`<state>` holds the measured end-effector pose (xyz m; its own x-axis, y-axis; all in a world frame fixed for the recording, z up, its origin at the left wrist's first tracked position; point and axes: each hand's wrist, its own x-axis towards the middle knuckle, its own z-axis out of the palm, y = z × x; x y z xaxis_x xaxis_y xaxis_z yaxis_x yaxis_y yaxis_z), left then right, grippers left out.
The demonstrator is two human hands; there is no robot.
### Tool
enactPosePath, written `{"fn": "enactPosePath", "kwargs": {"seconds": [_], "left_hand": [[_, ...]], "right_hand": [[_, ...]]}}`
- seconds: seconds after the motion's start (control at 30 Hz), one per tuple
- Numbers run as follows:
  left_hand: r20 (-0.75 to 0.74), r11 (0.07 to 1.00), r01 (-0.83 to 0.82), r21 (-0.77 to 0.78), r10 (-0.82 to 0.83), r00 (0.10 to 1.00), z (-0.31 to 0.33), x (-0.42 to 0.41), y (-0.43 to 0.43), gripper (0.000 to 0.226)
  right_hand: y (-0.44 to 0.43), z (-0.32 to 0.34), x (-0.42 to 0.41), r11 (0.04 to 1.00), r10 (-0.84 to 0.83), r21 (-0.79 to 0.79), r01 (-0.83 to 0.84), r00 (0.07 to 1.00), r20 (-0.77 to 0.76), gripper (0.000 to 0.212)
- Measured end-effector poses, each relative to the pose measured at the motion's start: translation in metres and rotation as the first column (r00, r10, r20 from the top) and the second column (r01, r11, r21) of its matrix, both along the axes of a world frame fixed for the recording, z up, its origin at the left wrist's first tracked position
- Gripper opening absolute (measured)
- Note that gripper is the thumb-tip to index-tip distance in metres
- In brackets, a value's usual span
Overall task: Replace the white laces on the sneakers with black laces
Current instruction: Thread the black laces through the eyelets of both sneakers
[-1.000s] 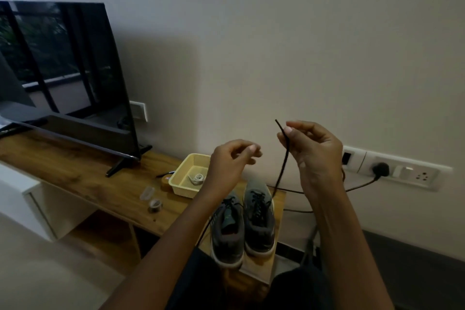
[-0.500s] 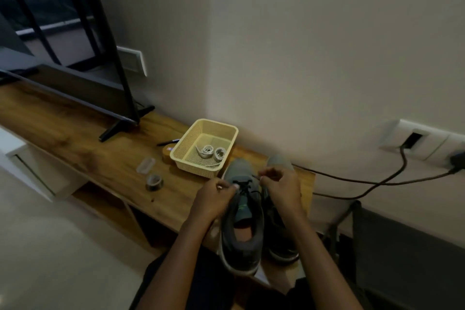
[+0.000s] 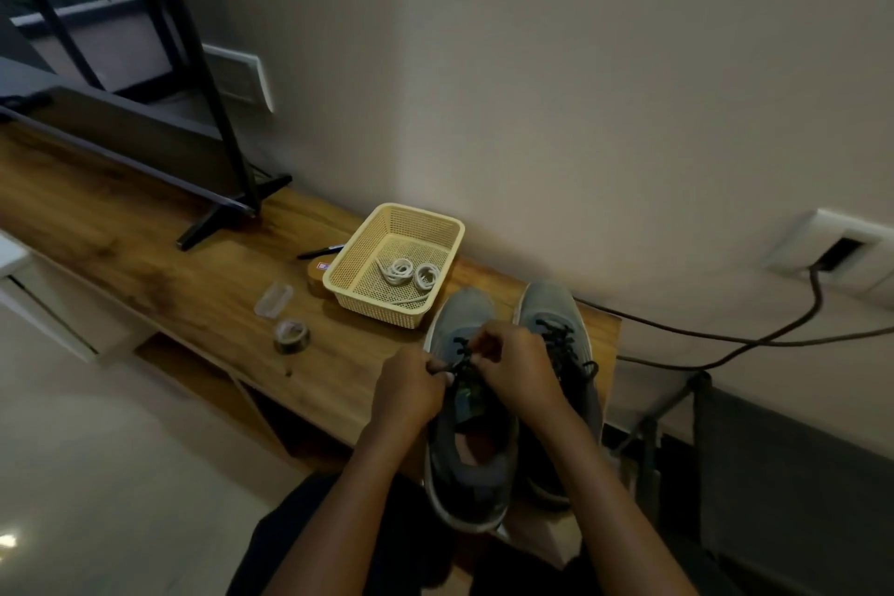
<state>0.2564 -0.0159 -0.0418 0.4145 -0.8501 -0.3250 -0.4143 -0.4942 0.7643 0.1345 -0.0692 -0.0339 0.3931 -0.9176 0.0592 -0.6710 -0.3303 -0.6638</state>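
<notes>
Grips of both hands are clamped on one black lace (image 3: 449,370) over the left sneaker (image 3: 463,311). The left hand (image 3: 411,394) has its fingers curled, and its grip pinches the lace at the shoe's left side, level with the upper eyelets. The right hand (image 3: 515,368) reaches across from the other side with its fingers bent, and its grip pinches the same lace just above the tongue. The lace runs taut between the two grips, which sit close together, almost touching.

Two grey sneakers stand side by side at the right end of the table (image 3: 145,232), toes toward the wall and heels at the near edge. The right sneaker (image 3: 549,305) carries its own black lace (image 3: 563,339), already threaded, with a loose end hanging over its outer side. That makes two black laces, one on each shoe.

One cream mesh basket (image 3: 377,305) sits near the table's far edge, just left of the left sneaker's toe. Two coiled white laces (image 3: 399,269) lie in it, side by side.

Left of the basket, toward the near edge, lie one roll of tape (image 3: 291,335) and one small clear plastic case (image 3: 274,300). One dark pen (image 3: 321,251) lies behind the basket. One television (image 3: 121,63) stands at the table's left end.
</notes>
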Motion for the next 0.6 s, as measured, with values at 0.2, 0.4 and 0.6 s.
{"fn": "enactPosePath", "kwargs": {"seconds": [0.2,0.4,0.6], "left_hand": [[-0.107,1.0,-0.02,0.014,0.022,0.994,-0.006,0.005,-0.003,0.019],[-0.13,0.999,-0.04,-0.013,0.038,0.991,-0.009,0.003,-0.004,0.011],[-0.095,1.0,-0.014,-0.022,0.011,0.995,-0.006,0.002,-0.003,0.019]], "right_hand": [[0.008,-0.001,0.007,0.993,0.082,-0.072,-0.09,0.991,-0.106,0.019],[0.011,-0.009,0.012,0.99,0.03,-0.139,-0.041,0.996,-0.079,0.02],[0.012,-0.013,0.013,0.995,0.02,-0.1,-0.019,1.0,0.003,0.013]]}}
